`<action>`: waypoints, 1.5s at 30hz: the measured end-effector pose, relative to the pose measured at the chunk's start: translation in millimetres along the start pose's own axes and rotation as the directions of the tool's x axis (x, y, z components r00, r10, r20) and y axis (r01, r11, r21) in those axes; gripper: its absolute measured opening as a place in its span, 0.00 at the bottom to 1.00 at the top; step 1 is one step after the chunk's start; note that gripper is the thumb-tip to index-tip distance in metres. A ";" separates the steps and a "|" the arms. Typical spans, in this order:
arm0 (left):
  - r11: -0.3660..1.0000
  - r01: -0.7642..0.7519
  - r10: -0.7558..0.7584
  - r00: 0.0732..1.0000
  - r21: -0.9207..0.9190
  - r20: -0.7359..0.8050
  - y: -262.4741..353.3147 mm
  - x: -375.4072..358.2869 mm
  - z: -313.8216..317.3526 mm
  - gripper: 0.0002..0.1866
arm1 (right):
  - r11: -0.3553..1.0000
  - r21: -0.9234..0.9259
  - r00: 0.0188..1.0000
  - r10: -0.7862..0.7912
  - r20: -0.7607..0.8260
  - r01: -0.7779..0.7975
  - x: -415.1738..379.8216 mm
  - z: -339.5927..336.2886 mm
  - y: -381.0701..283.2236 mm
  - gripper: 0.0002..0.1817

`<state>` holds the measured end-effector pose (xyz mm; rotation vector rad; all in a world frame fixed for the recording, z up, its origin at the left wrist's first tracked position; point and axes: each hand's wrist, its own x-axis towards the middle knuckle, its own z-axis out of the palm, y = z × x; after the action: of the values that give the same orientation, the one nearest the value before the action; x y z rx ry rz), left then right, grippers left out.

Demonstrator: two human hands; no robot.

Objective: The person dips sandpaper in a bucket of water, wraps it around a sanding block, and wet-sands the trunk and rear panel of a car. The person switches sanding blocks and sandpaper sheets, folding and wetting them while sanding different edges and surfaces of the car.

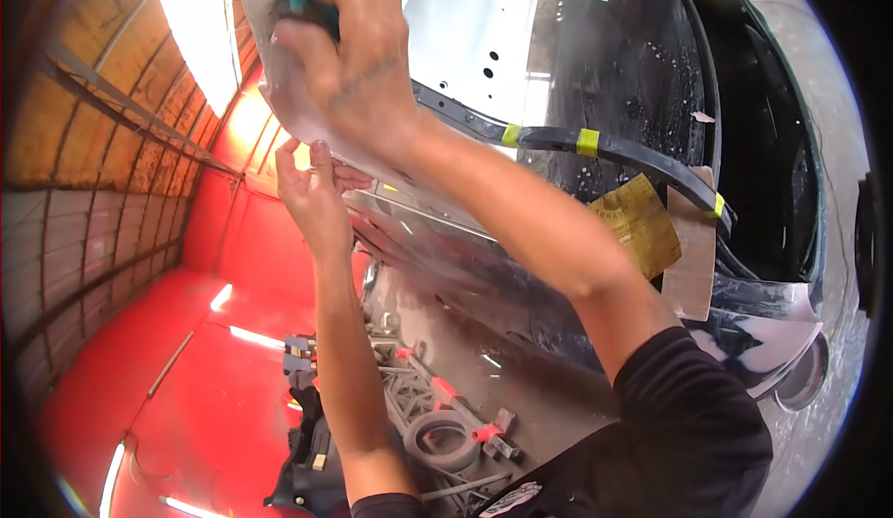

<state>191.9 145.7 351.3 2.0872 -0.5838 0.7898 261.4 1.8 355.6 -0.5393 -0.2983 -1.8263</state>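
Observation:
My right hand (367,62) is wrapped around a teal-and-black hand tool (312,2), blurred at the upper left. The tool lies against a pale grey car panel (279,67), and its working face is hidden. Below it, my left hand (314,192) is raised at the panel's lower edge with thumb and fingers apart, holding nothing that shows.
Yellow tape (588,142) marks a dark curved trim strip (642,160) across the car. A yellow abrasive sheet (637,225) rests by a piece of cardboard (688,258). Below stand a dusty metal frame (409,392) and a round ring (442,441). Red sheeting (214,351) hangs left.

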 end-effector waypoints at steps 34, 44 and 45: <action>0.999 0.038 -0.038 0.999 0.007 -0.024 2.3 2.8 -2.2 0.16 | 0.937 -0.227 0.869 0.334 0.365 -0.265 -106.8 -95.2 -53.5 0.18; 0.999 0.033 -0.032 0.999 0.035 -0.042 6.5 -1.5 4.7 0.16 | 0.926 -0.290 0.800 0.358 0.481 -0.241 -133.2 -156.8 -58.0 0.21; 0.999 0.035 -0.033 0.998 0.039 -0.044 6.4 -1.4 4.4 0.16 | 0.923 -0.280 0.800 0.372 0.471 -0.265 -130.4 -153.0 -58.3 0.21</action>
<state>188.3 138.7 351.6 2.1051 -0.5116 0.8307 205.4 58.0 162.0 -1.1623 -0.3587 -1.3585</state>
